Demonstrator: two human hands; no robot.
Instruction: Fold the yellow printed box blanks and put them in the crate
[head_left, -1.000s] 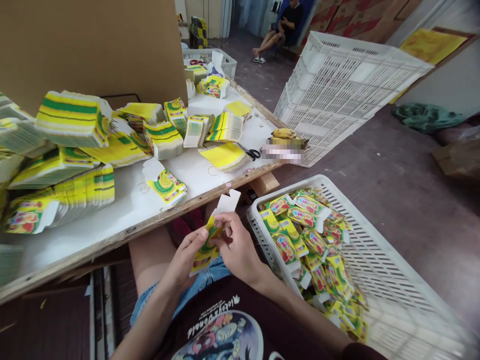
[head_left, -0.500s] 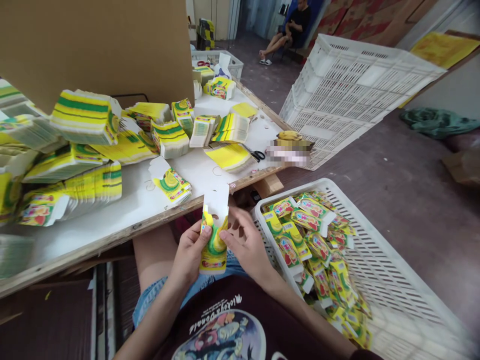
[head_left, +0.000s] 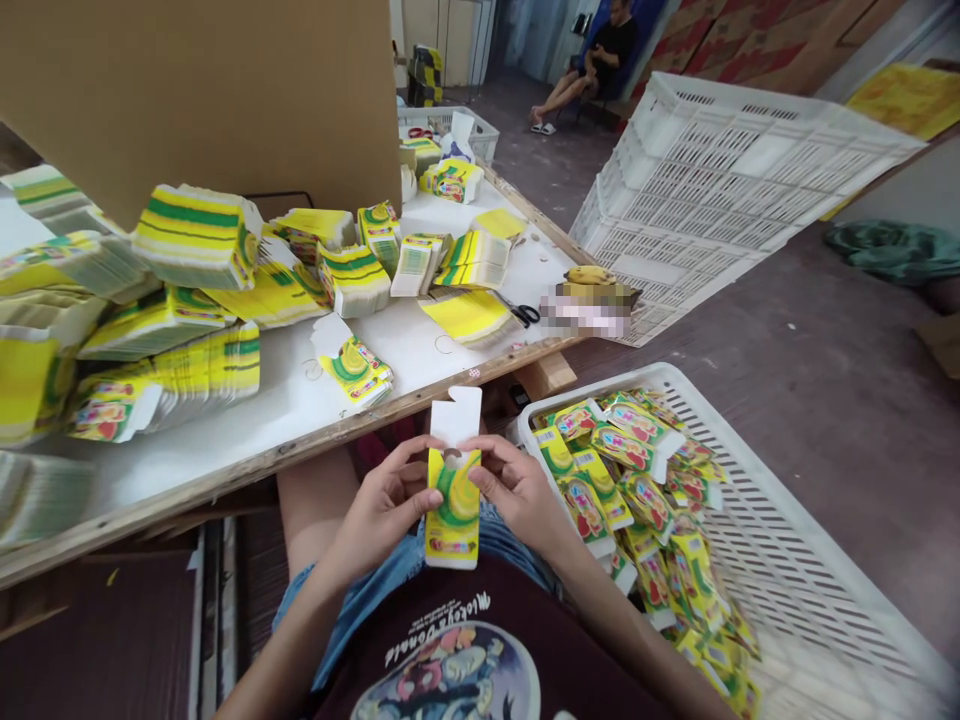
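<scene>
Left hand (head_left: pixel 390 495) and right hand (head_left: pixel 517 490) each have their grip pinching one carton (head_left: pixel 454 500) by its sides, in front of the bench (head_left: pixel 285 410); its white flap stands open — seemingly unfinished. Beside the bench, a crate (head_left: pixel 780 500) holds heaped packets (head_left: pixel 630 447); carton stacks (head_left: pixel 196 235) on the bench appear left.

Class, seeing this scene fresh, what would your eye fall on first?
First, the yellow-and-green box between the hands near the centre, its white flap open. Next, the white basket at right, heaped with similar boxes. Then the yellow-and-green stacks on the table, at left.
</scene>
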